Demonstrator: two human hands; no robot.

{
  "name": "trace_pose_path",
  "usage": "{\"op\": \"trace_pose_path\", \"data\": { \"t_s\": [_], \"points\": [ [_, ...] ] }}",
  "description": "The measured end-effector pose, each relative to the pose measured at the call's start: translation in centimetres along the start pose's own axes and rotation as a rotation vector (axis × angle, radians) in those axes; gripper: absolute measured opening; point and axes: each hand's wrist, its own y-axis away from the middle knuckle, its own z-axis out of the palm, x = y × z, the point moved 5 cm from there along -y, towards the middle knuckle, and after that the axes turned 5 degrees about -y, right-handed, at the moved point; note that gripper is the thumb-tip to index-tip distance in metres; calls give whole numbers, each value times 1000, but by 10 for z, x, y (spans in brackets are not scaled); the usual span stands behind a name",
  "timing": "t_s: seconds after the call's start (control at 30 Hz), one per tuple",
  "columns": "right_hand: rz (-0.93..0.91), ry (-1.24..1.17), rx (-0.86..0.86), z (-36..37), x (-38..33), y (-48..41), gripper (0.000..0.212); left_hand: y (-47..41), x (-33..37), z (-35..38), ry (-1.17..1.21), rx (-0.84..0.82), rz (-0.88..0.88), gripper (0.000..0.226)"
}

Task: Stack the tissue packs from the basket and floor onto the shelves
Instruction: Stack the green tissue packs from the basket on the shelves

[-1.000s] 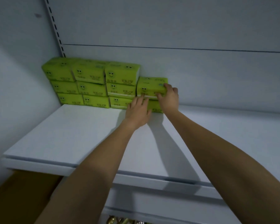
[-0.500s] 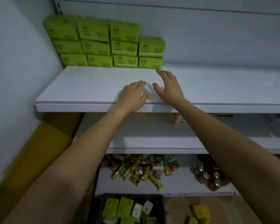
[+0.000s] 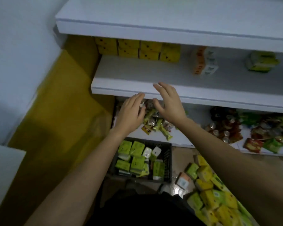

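My left hand (image 3: 130, 112) and my right hand (image 3: 168, 101) hang in the air in front of the middle shelf's edge (image 3: 203, 98), fingers relaxed and holding nothing. Below them a black basket (image 3: 167, 162) on the floor holds several green tissue packs (image 3: 137, 162). More yellow and green packs (image 3: 209, 191) lie heaped on the floor at the lower right. Yellow packs (image 3: 137, 50) stand in rows at the back left of the middle shelf. The top shelf (image 3: 153, 30) juts out above; its green stack is out of view.
An orange-and-white pack (image 3: 204, 62) and a green-and-white pack (image 3: 260, 61) sit on the middle shelf. Snack bars (image 3: 157, 126), cans (image 3: 222, 132) and packets (image 3: 268, 137) crowd the bottom shelf. A white wall with a yellow base (image 3: 55, 111) bounds the left side.
Both hands let go of the green pack on the top shelf and drew back and down. My view dropped from the top shelf to the lower shelves, basket and floor.
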Motion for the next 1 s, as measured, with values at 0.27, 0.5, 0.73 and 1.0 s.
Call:
{"op": "trace_pose_path", "data": {
  "t_s": [0.27, 0.5, 0.73, 1.0],
  "points": [
    [353, -134, -447, 164, 93, 129, 57, 103, -76, 155, 90, -369, -298, 48],
    [491, -134, -682, 328, 206, 207, 51, 178, -161, 339, 104, -626, -486, 54],
    [470, -115, -691, 485, 306, 214, 53, 190, -263, 508, 59, -624, -570, 64],
    [502, -206, -606, 564, 348, 202, 65, 172, -308, 580, 161, -485, -718, 65]
  ]
}}
